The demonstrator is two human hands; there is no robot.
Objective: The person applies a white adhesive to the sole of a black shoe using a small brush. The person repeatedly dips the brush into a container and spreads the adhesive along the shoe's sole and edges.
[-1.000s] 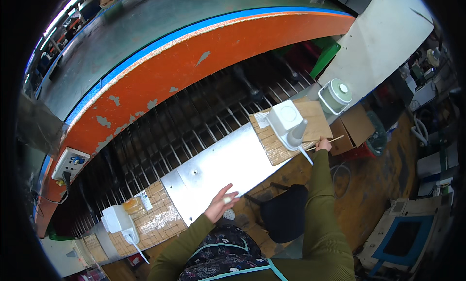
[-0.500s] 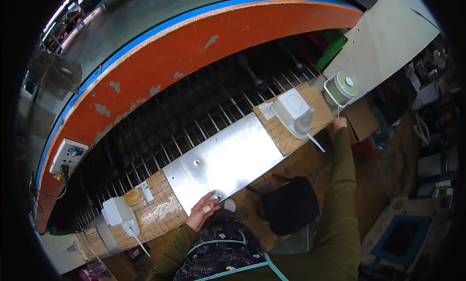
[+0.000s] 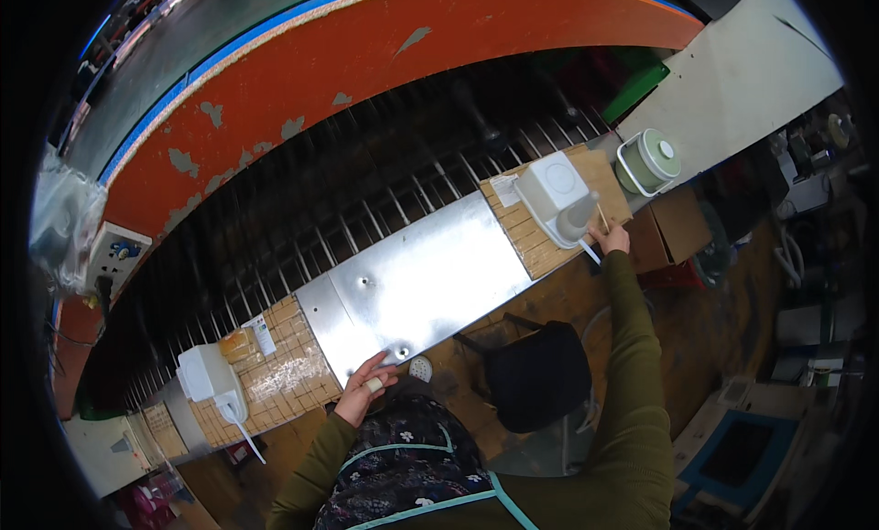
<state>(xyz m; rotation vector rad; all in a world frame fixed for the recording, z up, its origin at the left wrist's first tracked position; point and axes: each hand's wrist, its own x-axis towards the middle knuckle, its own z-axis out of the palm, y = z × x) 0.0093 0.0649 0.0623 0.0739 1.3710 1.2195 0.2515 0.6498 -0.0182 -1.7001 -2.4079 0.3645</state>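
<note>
Through the head view I am inspecting a narrow surface [image 3: 449, 274] of shiny metal, running aslant from lower left to upper right. With the right hand [image 3: 615, 240] I am pinching a thin stick [image 3: 602, 217] at the surface's near edge, toward its right end. The stick is pointing away from the hand, just beside a grey cone [image 3: 577, 219]; whether it is touching the cone, I am not managing to tell. The cone is standing against a white container [image 3: 554, 182], and a white strip [image 3: 591, 252] is jutting out below it over the near edge. This group is resting on a brown board [image 3: 517, 242].

The left hand [image 3: 360, 399] is hanging near the metal's front edge, its fingers loosely spread and slightly curled; one finger is wearing a pale wrap [image 3: 374, 383]. Contact with the metal I am leaving unconfirmed.

To the right, a pale green lidded pot [image 3: 648, 162] is standing near the board, with a cardboard box [image 3: 678, 226] sitting below it. At the left end I am noting a second white container [image 3: 207, 373] beside an amber block [image 3: 240, 346], both resting on a second brown board [image 3: 293, 374]. A black stool [image 3: 536, 376] is standing below the surface.
</note>
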